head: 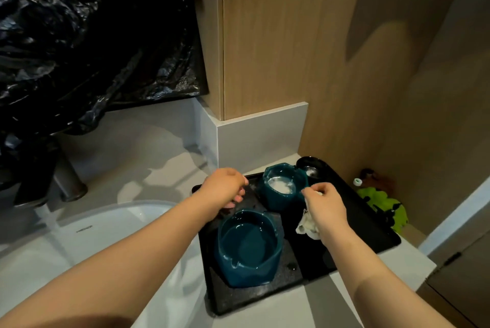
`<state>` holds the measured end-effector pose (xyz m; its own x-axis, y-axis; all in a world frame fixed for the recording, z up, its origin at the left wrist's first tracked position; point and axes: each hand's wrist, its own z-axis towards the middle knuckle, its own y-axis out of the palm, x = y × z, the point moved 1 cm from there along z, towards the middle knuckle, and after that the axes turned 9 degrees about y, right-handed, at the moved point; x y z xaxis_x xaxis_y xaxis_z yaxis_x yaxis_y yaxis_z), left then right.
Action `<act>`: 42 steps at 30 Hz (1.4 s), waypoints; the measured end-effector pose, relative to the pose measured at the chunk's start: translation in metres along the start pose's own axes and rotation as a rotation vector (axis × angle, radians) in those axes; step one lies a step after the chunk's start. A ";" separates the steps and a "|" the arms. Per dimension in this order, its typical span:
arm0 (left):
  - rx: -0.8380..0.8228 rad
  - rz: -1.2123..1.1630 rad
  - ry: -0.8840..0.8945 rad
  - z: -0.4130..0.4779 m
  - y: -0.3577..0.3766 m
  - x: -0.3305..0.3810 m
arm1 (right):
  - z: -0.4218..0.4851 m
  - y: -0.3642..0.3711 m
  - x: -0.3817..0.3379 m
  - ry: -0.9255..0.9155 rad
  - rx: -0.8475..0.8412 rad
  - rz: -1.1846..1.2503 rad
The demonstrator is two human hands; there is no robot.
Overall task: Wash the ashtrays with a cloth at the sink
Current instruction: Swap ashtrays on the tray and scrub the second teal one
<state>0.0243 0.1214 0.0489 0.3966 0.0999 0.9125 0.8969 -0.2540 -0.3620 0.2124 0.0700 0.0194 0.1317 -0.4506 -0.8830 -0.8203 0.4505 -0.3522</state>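
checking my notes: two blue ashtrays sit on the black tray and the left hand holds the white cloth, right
No: the right hand, not the left hand, holds the white cloth, as the head view shows. The near ashtray and far ashtray do sit on the black tray.

Both bare forearms reach forward from the bottom of view, angled slightly toward each other. The left hand (225, 187) is palm down, its fingers drooping in a loose curl with nothing in them. The right hand (324, 203) is knuckles up, fingers and thumb pinching a crumpled white cloth (307, 224) that hangs below the palm.
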 end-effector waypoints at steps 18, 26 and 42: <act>-0.080 -0.153 -0.209 0.049 0.040 0.007 | 0.024 0.012 -0.018 0.157 -0.149 0.242; 0.085 -0.402 -0.049 -0.005 -0.020 0.024 | -0.030 0.022 -0.067 0.010 -0.301 0.280; 0.498 -0.700 -0.097 -0.157 -0.160 -0.086 | -0.174 0.175 -0.050 0.070 -0.779 0.114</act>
<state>-0.1844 0.0026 0.0579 -0.2843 0.1628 0.9448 0.9133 0.3457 0.2153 -0.0348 0.0375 0.0560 0.0092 -0.4929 -0.8701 -0.9837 -0.1608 0.0806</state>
